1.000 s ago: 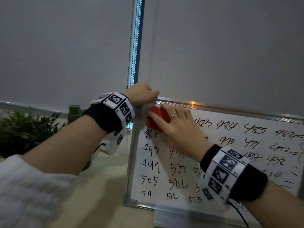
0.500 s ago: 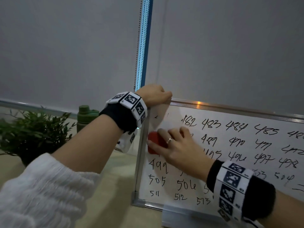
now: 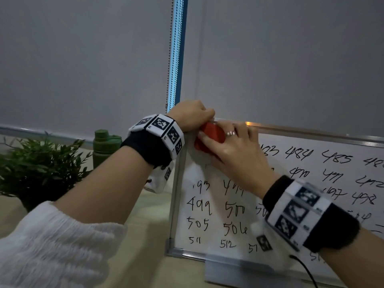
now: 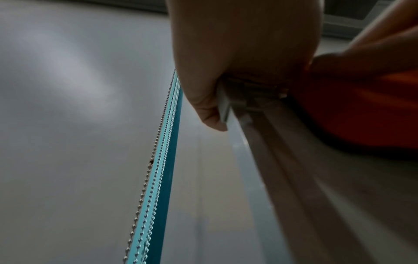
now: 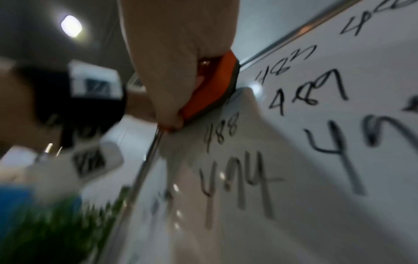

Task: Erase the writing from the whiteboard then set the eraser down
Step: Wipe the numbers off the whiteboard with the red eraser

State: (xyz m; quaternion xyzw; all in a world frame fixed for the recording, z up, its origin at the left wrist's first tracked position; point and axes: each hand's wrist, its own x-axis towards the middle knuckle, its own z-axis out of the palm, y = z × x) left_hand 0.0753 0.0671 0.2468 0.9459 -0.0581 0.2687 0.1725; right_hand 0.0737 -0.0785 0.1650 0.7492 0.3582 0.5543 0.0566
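A white whiteboard (image 3: 311, 204) in a metal frame leans upright, covered with rows of black handwritten numbers (image 3: 299, 155). My left hand (image 3: 192, 115) grips its top left corner, fingers curled over the frame (image 4: 226, 107). My right hand (image 3: 230, 150) grips a red eraser (image 3: 212, 134) and presses it flat on the board at the top left corner, right beside the left hand. In the right wrist view the eraser (image 5: 217, 85) shows its orange back and dark felt against the whiteboard (image 5: 294, 178). The patch below the eraser is wiped.
Left of the board stand a green potted plant (image 3: 37, 169) and a green bottle (image 3: 105, 146) on a beige surface. Grey roller blinds with a bead chain (image 3: 169, 59) and a blue strip hang behind. A tray ledge (image 3: 239, 271) runs along the board's bottom edge.
My right hand slid the eraser down the left column, then back up to the top left corner; numbers there are wiped away. The left hand kept its grip on the corner.
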